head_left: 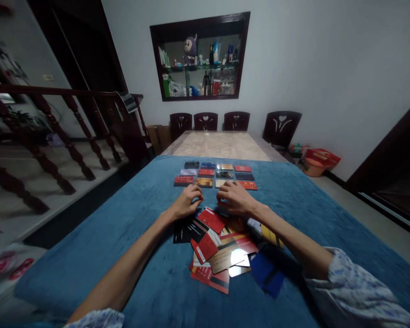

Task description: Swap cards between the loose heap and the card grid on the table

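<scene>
A loose pile of bank-style cards lies on the blue cloth in front of me, red, black, gold and dark blue ones overlapping. My left hand is at the pile's far left edge, its fingers curled in towards the thumb; no card shows in it. Across from it, my right hand bends its fingers down at the pile's far edge. Whatever those fingertips pinch is hidden. Beyond both hands, cards stand sorted in three rows, among them a red card, a gold card and a dark blue card.
The blue cloth covers the near part of a long table with a marble top. Dark chairs line its far end. A wooden railing runs along the left; a pink basin sits on the floor at right.
</scene>
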Action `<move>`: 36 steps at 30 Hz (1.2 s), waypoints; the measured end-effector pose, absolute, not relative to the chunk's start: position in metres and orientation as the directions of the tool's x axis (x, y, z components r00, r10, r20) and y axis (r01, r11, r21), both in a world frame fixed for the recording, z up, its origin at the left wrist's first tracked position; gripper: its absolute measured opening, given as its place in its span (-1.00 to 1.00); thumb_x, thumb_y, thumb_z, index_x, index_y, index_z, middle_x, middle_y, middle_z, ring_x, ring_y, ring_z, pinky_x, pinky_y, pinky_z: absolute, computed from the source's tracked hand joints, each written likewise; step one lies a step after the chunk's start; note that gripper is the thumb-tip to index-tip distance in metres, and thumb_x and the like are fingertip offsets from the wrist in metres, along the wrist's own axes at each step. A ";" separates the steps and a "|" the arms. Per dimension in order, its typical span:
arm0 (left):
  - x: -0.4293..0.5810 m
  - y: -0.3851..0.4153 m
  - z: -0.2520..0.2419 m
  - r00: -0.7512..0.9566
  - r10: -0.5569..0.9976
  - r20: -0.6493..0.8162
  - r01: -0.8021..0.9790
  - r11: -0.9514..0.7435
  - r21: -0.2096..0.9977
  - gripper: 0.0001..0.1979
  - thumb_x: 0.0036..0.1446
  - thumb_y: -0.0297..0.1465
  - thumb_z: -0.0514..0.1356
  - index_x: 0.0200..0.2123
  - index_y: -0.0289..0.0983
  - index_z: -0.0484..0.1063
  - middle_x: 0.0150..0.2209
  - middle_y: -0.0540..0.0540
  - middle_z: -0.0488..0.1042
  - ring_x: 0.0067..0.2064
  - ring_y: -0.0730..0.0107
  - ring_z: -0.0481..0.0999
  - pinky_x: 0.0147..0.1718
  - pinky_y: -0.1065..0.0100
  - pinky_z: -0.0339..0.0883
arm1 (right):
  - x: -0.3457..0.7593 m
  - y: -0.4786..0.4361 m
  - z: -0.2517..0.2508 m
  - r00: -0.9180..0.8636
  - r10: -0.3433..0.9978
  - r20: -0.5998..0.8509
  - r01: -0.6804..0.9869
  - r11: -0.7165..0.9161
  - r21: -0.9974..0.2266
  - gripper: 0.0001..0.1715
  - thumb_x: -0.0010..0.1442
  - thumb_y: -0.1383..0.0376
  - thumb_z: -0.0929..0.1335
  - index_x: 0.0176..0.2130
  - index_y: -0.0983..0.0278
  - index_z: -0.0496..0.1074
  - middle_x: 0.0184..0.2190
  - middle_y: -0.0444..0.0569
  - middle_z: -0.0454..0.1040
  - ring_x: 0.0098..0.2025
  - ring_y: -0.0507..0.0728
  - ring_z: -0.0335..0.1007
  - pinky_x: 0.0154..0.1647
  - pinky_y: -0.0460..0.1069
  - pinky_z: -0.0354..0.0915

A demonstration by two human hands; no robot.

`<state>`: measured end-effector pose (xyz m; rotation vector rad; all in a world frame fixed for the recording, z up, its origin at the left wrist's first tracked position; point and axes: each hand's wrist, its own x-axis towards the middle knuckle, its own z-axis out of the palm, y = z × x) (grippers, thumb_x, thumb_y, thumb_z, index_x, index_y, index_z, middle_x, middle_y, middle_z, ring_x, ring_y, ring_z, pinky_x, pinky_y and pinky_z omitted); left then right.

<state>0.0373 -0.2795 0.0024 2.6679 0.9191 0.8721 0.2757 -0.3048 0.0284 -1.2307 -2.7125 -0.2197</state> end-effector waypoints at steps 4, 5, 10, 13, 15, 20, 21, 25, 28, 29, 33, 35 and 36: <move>0.034 -0.285 0.004 0.708 0.575 0.410 0.446 -0.814 0.373 -0.88 0.15 -0.53 0.18 -0.34 -0.28 0.52 -0.16 -0.12 0.53 -0.07 0.28 0.38 0.03 0.19 0.28 | 0.276 -0.321 0.029 -0.660 0.731 0.171 0.745 0.666 0.029 -0.79 0.22 0.18 0.37 -0.16 0.21 0.51 -0.14 0.07 0.50 0.01 0.25 0.21 -0.10 0.08 0.02; 0.033 -0.287 0.004 0.721 0.571 0.392 0.437 -0.814 0.382 -0.87 0.15 -0.53 0.18 -0.31 -0.27 0.54 -0.13 -0.12 0.54 -0.05 0.27 0.37 0.05 0.17 0.27 | 0.276 -0.325 0.030 -0.669 0.727 0.155 0.738 0.674 0.022 -0.77 0.22 0.17 0.38 -0.15 0.21 0.52 -0.14 0.07 0.50 0.00 0.25 0.21 -0.11 0.08 0.02; 0.031 -0.294 0.004 0.772 0.567 0.285 0.426 -0.796 0.430 -0.80 0.14 -0.51 0.21 -0.18 -0.22 0.58 -0.05 -0.11 0.56 0.08 0.18 0.29 0.13 0.06 0.21 | 0.270 -0.336 0.031 -0.712 0.697 0.088 0.700 0.713 0.022 -0.61 0.21 0.01 0.36 -0.15 0.24 0.52 -0.17 0.09 0.50 -0.05 0.26 0.23 -0.15 0.09 0.04; 0.032 -0.298 0.004 0.786 0.565 0.249 0.420 -0.785 0.455 -0.75 0.14 -0.51 0.21 -0.12 -0.20 0.58 -0.01 -0.10 0.56 0.13 0.16 0.26 0.16 0.03 0.18 | 0.267 -0.339 0.028 -0.736 0.675 0.053 0.677 0.735 0.036 -0.50 0.19 -0.08 0.35 -0.14 0.26 0.52 -0.14 0.12 0.49 -0.04 0.29 0.23 -0.15 0.10 0.05; 0.032 -0.300 0.003 0.795 0.559 0.235 0.418 -0.786 0.456 -0.73 0.14 -0.53 0.21 -0.11 -0.18 0.59 0.00 -0.09 0.56 0.14 0.16 0.25 0.18 0.02 0.16 | 0.265 -0.341 0.027 -0.743 0.669 0.035 0.670 0.742 0.034 -0.43 0.18 -0.12 0.34 -0.10 0.27 0.51 -0.13 0.14 0.49 -0.04 0.30 0.23 -0.15 0.10 0.07; 0.034 -0.302 -0.001 0.805 0.561 0.194 0.448 -0.789 0.421 -0.71 0.13 -0.54 0.22 -0.12 -0.15 0.59 0.01 -0.06 0.56 0.18 0.11 0.23 0.20 -0.04 0.11 | 0.263 -0.344 0.027 -0.732 0.681 0.013 0.681 0.732 0.026 -0.36 0.18 -0.17 0.33 -0.09 0.29 0.50 -0.13 0.14 0.49 -0.03 0.31 0.25 -0.13 0.12 0.10; 0.034 -0.302 -0.001 0.805 0.564 0.184 0.454 -0.786 0.420 -0.71 0.13 -0.54 0.22 -0.11 -0.15 0.59 0.01 -0.06 0.56 0.19 0.10 0.23 0.21 -0.05 0.10 | 0.263 -0.344 0.027 -0.731 0.682 0.013 0.682 0.730 0.029 -0.36 0.17 -0.18 0.33 -0.09 0.30 0.50 -0.13 0.15 0.49 -0.03 0.31 0.25 -0.13 0.12 0.10; 0.035 -0.304 0.000 0.806 0.568 0.164 0.461 -0.777 0.429 -0.73 0.17 -0.48 0.22 -0.08 -0.16 0.57 0.05 -0.09 0.54 0.20 0.08 0.21 0.22 -0.09 0.06 | 0.263 -0.343 0.024 -0.725 0.689 0.012 0.688 0.724 0.036 -0.37 0.17 -0.16 0.33 -0.11 0.31 0.50 -0.11 0.17 0.48 -0.03 0.32 0.25 -0.13 0.13 0.11; 0.034 -0.304 0.000 0.805 0.568 0.170 0.455 -0.775 0.438 -0.73 0.18 -0.45 0.21 -0.05 -0.16 0.56 0.05 -0.10 0.53 0.19 0.10 0.22 0.22 -0.07 0.07 | 0.264 -0.341 0.022 -0.709 0.705 0.010 0.705 0.708 0.022 -0.43 0.18 -0.10 0.35 -0.10 0.31 0.50 -0.10 0.15 0.47 -0.03 0.31 0.25 -0.13 0.12 0.11; 0.034 -0.303 -0.001 0.803 0.570 0.174 0.454 -0.773 0.443 -0.73 0.19 -0.44 0.21 -0.05 -0.16 0.56 0.05 -0.11 0.54 0.19 0.11 0.23 0.22 -0.07 0.08 | 0.265 -0.340 0.021 -0.704 0.710 0.007 0.710 0.704 0.018 -0.45 0.17 -0.08 0.36 -0.09 0.30 0.51 -0.11 0.15 0.47 -0.03 0.30 0.25 -0.13 0.11 0.11; 0.031 -0.296 -0.009 0.785 0.588 0.197 0.453 -0.761 0.464 -0.73 0.19 -0.41 0.21 -0.04 -0.18 0.56 0.01 -0.12 0.56 0.16 0.14 0.26 0.21 -0.02 0.12 | 0.268 -0.338 0.022 -0.705 0.709 0.000 0.709 0.705 0.017 -0.58 0.18 0.03 0.36 -0.12 0.28 0.53 -0.15 0.12 0.49 -0.06 0.28 0.26 -0.15 0.09 0.09; 0.028 -0.293 -0.011 0.773 0.597 0.217 0.448 -0.755 0.479 -0.72 0.17 -0.41 0.22 -0.05 -0.18 0.56 -0.01 -0.12 0.57 0.15 0.16 0.28 0.21 0.03 0.15 | 0.269 -0.337 0.024 -0.711 0.703 0.006 0.703 0.711 0.016 -0.63 0.19 0.07 0.35 -0.16 0.28 0.53 -0.19 0.11 0.50 -0.09 0.25 0.27 -0.16 0.08 0.07; 0.027 -0.291 -0.012 0.766 0.602 0.226 0.447 -0.751 0.487 -0.72 0.15 -0.41 0.23 -0.06 -0.18 0.57 -0.02 -0.12 0.57 0.14 0.16 0.29 0.20 0.05 0.16 | 0.270 -0.337 0.025 -0.714 0.700 0.012 0.700 0.714 0.012 -0.65 0.20 0.09 0.34 -0.17 0.28 0.54 -0.20 0.10 0.50 -0.10 0.24 0.28 -0.17 0.07 0.07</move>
